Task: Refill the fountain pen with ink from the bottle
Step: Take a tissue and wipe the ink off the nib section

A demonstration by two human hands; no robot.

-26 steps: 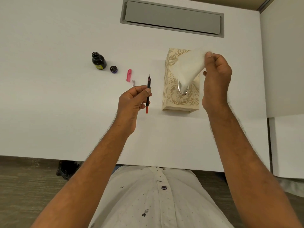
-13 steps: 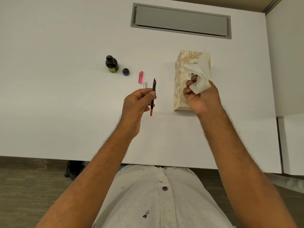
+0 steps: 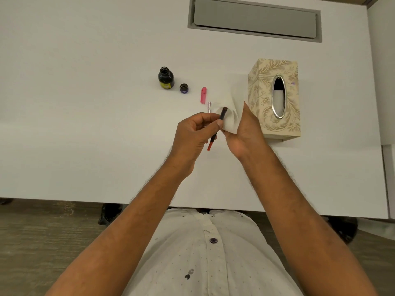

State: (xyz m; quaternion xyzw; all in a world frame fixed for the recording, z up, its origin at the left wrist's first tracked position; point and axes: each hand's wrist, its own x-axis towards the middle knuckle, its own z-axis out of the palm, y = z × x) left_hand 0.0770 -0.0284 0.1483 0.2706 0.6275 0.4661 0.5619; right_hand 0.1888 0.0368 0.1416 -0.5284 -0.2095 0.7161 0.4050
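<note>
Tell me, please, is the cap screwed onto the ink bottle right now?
No, the bottle stands open-mouthed on the table, and its cap lies beside it on the right.

A white table (image 3: pixel 85 124) fills most of the frame, its near edge running across the lower middle. At the top, right of centre, a long grey rectangular hatch (image 3: pixel 254 19) is set flush into the tabletop. Right of centre stands a cream tissue box (image 3: pixel 263 99) with a gold leaf pattern and an oval metal-rimmed opening on top. Along the right edge of the frame a white panel (image 3: pixel 382 71) adjoins the table. Below the table edge, grey wood-grain floor (image 3: pixel 42 242) shows at lower left, and a white dotted shirt (image 3: pixel 209 263) with a dark button at bottom centre.
</note>
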